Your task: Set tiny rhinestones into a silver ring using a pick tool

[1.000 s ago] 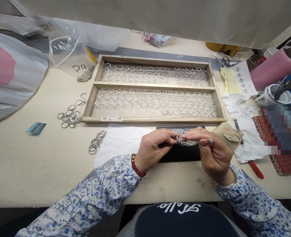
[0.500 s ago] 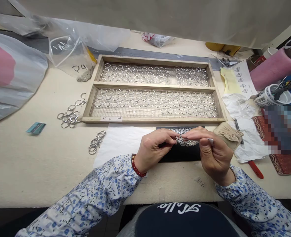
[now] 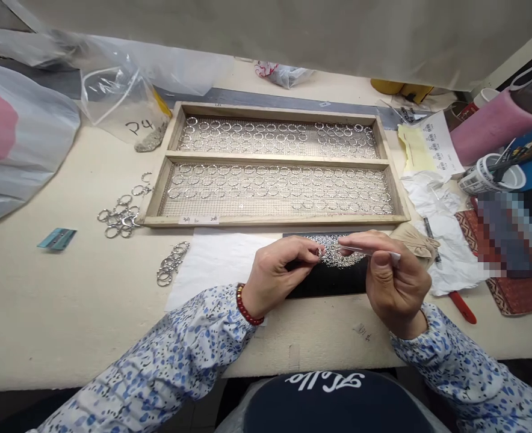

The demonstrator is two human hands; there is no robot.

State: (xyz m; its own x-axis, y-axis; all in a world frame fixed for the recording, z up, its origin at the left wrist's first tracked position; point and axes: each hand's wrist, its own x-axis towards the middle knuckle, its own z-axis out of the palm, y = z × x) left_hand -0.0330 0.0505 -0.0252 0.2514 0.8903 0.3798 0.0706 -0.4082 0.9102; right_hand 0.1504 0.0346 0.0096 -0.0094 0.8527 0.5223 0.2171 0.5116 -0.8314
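My left hand [image 3: 286, 264] has its thumb and fingertips closed on a small silver ring [image 3: 320, 252], mostly hidden by the fingers. A slim metal tool with a white end [image 3: 396, 258] lies between the thumb and fingers of my right hand [image 3: 396, 285]; its tip points left toward the ring and stands a little apart from it. Whether it is tweezers or a pick I cannot make out. Under both hands is a black pad [image 3: 333, 282] bearing a heap of tiny glittering stones [image 3: 345, 260].
A wooden mesh tray [image 3: 275, 157] with rows of silver rings stands beyond the pad. Loose rings [image 3: 120, 218] and a stacked row of rings [image 3: 172, 264] lie left, beside white paper [image 3: 216, 258]. On the right are a cloth bundle [image 3: 417, 240], a red-handled tool [image 3: 463, 308] and a brush cup [image 3: 489, 174].
My right hand has drawn the tool's tip slightly away to the right from the ring. My left hand keeps its pinch. The whole view has shifted a little.
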